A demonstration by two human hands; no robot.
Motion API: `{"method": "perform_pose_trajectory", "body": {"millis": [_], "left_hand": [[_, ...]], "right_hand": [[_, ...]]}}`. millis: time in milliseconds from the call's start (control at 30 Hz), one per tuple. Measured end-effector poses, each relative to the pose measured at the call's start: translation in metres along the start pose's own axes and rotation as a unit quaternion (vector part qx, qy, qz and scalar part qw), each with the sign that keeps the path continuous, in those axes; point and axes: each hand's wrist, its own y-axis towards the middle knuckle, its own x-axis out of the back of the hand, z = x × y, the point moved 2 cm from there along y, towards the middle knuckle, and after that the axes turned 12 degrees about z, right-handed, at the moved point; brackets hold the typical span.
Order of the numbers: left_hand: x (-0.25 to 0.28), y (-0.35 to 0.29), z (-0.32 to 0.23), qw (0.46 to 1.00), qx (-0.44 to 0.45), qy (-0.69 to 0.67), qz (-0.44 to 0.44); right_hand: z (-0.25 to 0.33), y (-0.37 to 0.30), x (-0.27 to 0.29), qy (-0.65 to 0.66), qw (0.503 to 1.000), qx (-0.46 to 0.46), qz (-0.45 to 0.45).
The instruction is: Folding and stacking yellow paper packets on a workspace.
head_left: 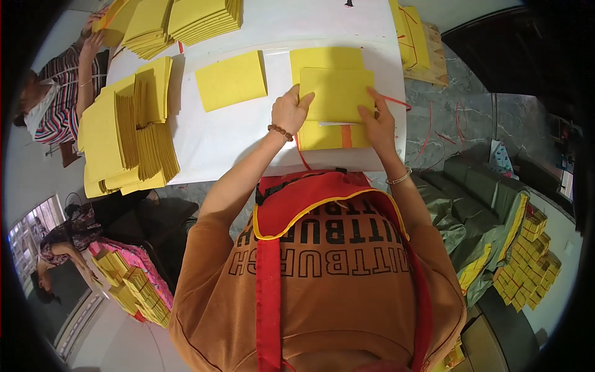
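A folded yellow paper stack [338,93] lies between my hands over more yellow paper [326,56] on the white table. My left hand [290,113] grips its left edge, thumb on top. On its right edge my right hand [379,124] is closed, thumb above and fingers at the side. Below them shows the near part of a yellow bundle [321,137] with an orange strip [346,136] across it. One red strap [302,153] hangs toward the table's front edge; another red strap end [395,101] sticks out right of my right hand. How thick the held stack is, I cannot tell.
A single yellow packet [232,80] lies to the left. Tall yellow paper stacks [127,133] stand at the table's left edge, others [204,18] at the back. Tied bundles [413,40] sit beyond the right edge. Another person [68,105] handles yellow paper at far left.
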Motion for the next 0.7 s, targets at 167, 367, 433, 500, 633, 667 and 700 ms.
{"method": "perform_pose_trajectory", "body": {"millis": [167,367,433,500,633,667,700], "left_hand": [[-0.004,0.007,0.007,0.999,-0.001,-0.039,-0.005],[-0.001,0.000,0.001,0.991,0.009,-0.124,-0.049],[0.004,-0.013,-0.016,0.988,0.017,-0.136,-0.064],[0.011,-0.024,-0.039,0.928,-0.203,0.171,-0.260],[-0.016,-0.019,-0.056,0.893,-0.335,0.289,-0.084],[-0.021,-0.017,-0.054,0.893,-0.334,0.290,-0.084],[-0.027,-0.012,-0.050,0.889,-0.329,0.311,-0.065]], "right_hand": [[-0.011,0.003,-0.002,-0.058,0.998,-0.020,-0.021],[-0.013,0.003,-0.006,-0.086,0.993,0.040,-0.070],[-0.013,0.002,-0.006,-0.079,0.994,0.031,-0.072],[-0.009,0.002,-0.005,-0.093,0.993,0.024,-0.072],[-0.013,0.003,-0.007,-0.114,0.989,0.045,-0.078],[-0.016,0.003,-0.008,-0.114,0.989,0.045,-0.077],[-0.018,0.003,-0.009,-0.111,0.988,0.061,-0.086]]}}
